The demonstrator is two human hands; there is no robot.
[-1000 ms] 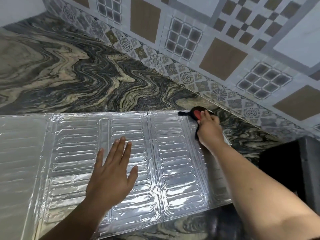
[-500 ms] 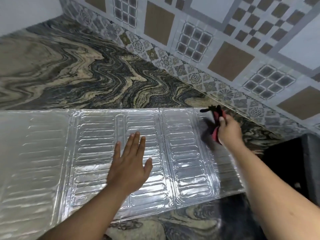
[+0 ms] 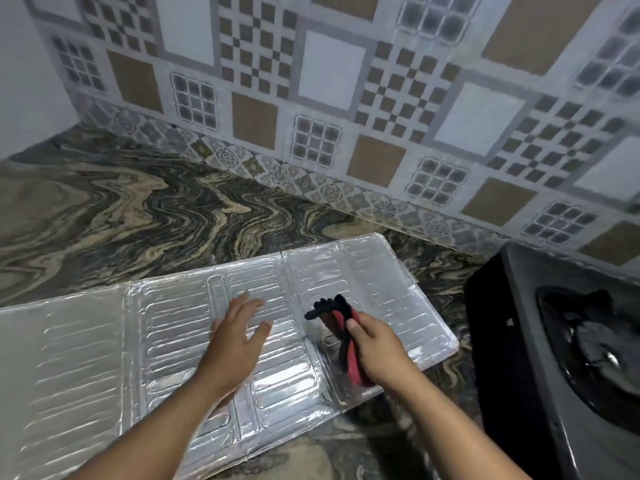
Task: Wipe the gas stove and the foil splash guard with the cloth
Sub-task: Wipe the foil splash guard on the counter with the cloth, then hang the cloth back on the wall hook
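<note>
The foil splash guard (image 3: pixel 86 368) lies flat and unfolded on the marbled counter, ribbed and shiny. My left hand (image 3: pixel 235 341) rests flat on its middle panel, fingers spread. My right hand (image 3: pixel 377 344) grips a bunched red and black cloth (image 3: pixel 341 327) just above the guard's right panel; whether the cloth touches the foil I cannot tell. The black gas stove (image 3: pixel 568 348) stands at the right, one burner grate showing.
The dark marbled counter (image 3: pixel 138 209) stretches behind and left of the guard. A patterned tiled wall (image 3: pixel 346 98) rises at the back. A narrow strip of counter separates the guard's right edge from the stove.
My right hand has drawn the cloth from the guard's far right corner back toward me and left. The camera view has tilted up and right, bringing the stove into view. My left hand stays flat.
</note>
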